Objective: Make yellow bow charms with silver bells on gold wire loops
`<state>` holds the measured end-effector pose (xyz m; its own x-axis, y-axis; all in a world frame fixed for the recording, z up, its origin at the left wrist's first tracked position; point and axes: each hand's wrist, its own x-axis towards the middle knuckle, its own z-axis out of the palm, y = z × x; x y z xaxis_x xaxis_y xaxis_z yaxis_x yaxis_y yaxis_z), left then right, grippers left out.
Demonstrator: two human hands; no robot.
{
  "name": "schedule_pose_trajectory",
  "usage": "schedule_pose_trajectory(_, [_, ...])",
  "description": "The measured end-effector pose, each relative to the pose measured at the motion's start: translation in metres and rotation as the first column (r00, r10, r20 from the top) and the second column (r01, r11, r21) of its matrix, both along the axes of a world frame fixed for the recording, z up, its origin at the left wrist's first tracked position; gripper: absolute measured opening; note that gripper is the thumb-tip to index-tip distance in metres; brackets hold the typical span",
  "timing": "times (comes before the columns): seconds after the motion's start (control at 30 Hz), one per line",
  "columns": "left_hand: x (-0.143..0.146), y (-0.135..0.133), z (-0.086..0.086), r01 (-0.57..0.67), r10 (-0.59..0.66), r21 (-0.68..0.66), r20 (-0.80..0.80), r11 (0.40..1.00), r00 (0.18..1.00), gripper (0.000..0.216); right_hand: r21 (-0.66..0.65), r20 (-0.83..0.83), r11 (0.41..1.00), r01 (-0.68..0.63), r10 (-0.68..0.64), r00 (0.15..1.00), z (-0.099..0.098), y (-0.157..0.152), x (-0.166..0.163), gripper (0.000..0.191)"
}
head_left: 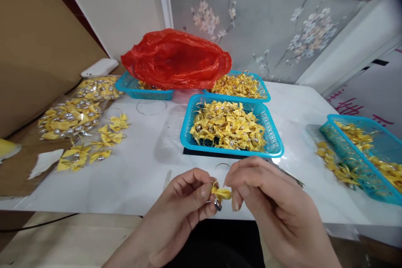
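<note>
My left hand (185, 201) and my right hand (264, 192) meet at the table's near edge, both pinched on one small yellow ribbon bow (221, 194) with a silver bell (217, 205) hanging under it. A thin loop of gold thread (222, 165) rises from the bow. Just beyond my hands stands a blue plastic basket (188, 132) piled with the same yellow bows.
A red plastic bag (176, 58) lies over another blue basket (128, 86) at the back. A third basket (262, 88) sits behind the middle one, a fourth (387, 134) at the right. Loose bows (94, 144) and clear packets of bows (67, 119) lie at left. A metal tool (292, 174) peeks from behind my right hand.
</note>
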<state>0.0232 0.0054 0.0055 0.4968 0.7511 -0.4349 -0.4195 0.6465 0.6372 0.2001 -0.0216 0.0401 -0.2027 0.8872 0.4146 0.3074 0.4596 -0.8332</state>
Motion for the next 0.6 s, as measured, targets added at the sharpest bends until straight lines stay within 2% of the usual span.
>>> schedule_pose_trajectory(0.3, [-0.003, -0.003, 0.001, 0.017, -0.024, 0.069, 0.108, 0.997, 0.994, 0.008, 0.027, -0.029, 0.998, 0.062, -0.061, 0.998, -0.002, -0.006, -0.002, 0.023])
schedule_pose_trajectory(0.5, [-0.006, -0.005, 0.004, 0.019, -0.035, 0.100, 0.165, 0.995, 0.986, 0.007, 0.189, 0.159, 0.982, -0.027, -0.003, 0.987, -0.005, -0.010, 0.001, 0.023])
schedule_pose_trajectory(0.6, [-0.006, -0.006, 0.006, 0.012, -0.032, 0.108, 0.189, 0.994, 0.981, 0.004, 0.204, 0.184, 0.978, 0.038, -0.077, 0.980, -0.011, -0.011, -0.003, 0.021])
